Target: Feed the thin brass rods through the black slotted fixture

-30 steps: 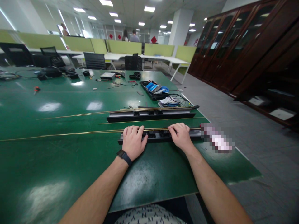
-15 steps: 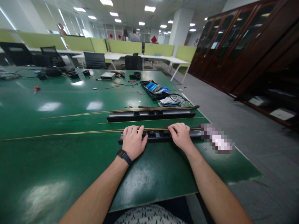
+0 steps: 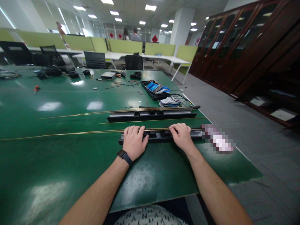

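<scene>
Little changes from a second ago: your work stays at the nearer black rail (image 3: 198,135) on the counter (image 3: 70,159). Your right hand (image 3: 181,136) pinches brass rods (image 3: 157,129) in closed grip; your left hand (image 3: 134,142) covers the rail, its hold unclear.

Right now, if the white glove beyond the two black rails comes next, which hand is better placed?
Probably the right hand: though busy at the gold rods, it lies nearly in line with the white glove. The left hand is over the nearer black rail, farther left.
</scene>
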Tool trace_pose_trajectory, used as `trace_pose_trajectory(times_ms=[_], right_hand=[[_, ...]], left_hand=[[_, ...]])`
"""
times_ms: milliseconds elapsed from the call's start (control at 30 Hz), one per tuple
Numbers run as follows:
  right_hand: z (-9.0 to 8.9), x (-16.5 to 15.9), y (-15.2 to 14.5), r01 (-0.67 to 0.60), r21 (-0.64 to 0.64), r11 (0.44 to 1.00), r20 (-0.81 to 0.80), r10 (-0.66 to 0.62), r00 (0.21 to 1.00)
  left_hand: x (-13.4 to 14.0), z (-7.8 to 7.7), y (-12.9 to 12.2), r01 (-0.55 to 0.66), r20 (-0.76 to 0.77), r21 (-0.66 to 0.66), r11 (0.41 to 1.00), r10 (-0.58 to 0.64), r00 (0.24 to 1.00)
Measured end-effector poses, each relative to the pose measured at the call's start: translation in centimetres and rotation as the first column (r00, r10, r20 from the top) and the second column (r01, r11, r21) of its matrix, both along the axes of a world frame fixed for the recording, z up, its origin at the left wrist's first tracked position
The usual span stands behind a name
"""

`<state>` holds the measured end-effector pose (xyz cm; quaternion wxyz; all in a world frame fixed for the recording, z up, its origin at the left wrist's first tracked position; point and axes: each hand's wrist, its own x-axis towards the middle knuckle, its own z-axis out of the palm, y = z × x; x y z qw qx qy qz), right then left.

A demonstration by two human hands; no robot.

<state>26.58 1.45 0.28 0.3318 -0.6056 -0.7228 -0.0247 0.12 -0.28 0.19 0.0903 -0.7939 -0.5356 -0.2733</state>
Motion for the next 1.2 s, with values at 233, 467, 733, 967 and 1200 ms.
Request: trace_pose_trajectory(times_ms=[233, 467, 733, 967, 1200], right_hand=[[0.07, -0.01, 0.04, 0.024, -0.008, 1.0, -0.012, -0.024, 1.0], [-0.09, 0.02, 0.07, 0.013, 0.008, 1.0, -0.018, -0.013, 1.0], [0.0, 0.05, 0.08, 0.018, 0.021, 1.0, 0.0, -0.018, 1.0], [-0.06, 0.03, -0.03, 0.007, 0.021, 1.0, -0.005, -0.007, 1.0], [-0.18, 0.07, 0.1, -0.008, 0.027, 1.0, 0.004, 0.008, 1.0]], left_hand=[[0.0, 0.04, 0.0, 0.001, 0.004, 0.011, 1.0, -0.001, 1.0], [0.03, 0.09, -0.02, -0.001, 0.01, 0.013, 1.0, 0.001, 1.0], [0.05, -0.06, 0.03, -0.002, 0.008, 0.015, 1.0, 0.002, 1.0], [0.08, 0.04, -0.01, -0.004, 0.002, 0.017, 1.0, 0.004, 1.0], [0.01, -0.11, 0.04, -0.001, -0.003, 0.02, 1.0, 0.001, 1.0]])
